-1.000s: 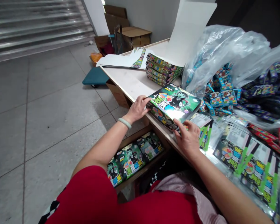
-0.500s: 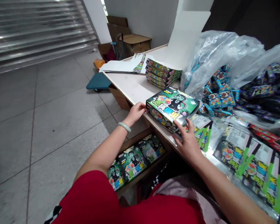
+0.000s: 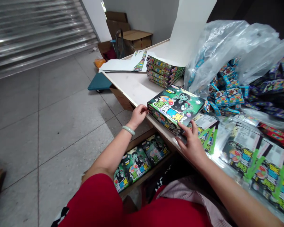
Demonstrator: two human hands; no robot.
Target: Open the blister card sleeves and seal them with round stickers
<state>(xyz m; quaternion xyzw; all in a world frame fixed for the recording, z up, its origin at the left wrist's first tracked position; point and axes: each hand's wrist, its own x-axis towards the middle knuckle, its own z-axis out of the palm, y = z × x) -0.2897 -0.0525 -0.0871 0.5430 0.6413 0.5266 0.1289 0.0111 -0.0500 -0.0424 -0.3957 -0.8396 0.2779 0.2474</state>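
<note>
A green and black printed candy box (image 3: pixel 176 105) lies near the edge of the table, its large face up. My left hand (image 3: pixel 139 115), with a pale bangle at the wrist, has its fingers curled against the box's left corner; the fingertips are partly hidden. At the near right corner, my right hand (image 3: pixel 191 143) touches the box with fingertips while its fingers are spread apart. Just behind the box stands a stack of flat, similarly printed cartons (image 3: pixel 164 72). Below the table edge, a brown carton (image 3: pixel 142 184) holds several matching green boxes (image 3: pixel 137 164).
Clear plastic bags (image 3: pixel 217 41) hold small blue packets (image 3: pixel 234 96) and purple packets (image 3: pixel 272 86) on the right. Green-printed packs (image 3: pixel 257 157) under clear plastic lie nearer me. White card sheets (image 3: pixel 119 65) rest at the far left table edge. A blue trolley (image 3: pixel 99 82) stands on the floor.
The view has shifted slightly. Both hands stay at the same corners of the candy box, and the box has hardly moved.
</note>
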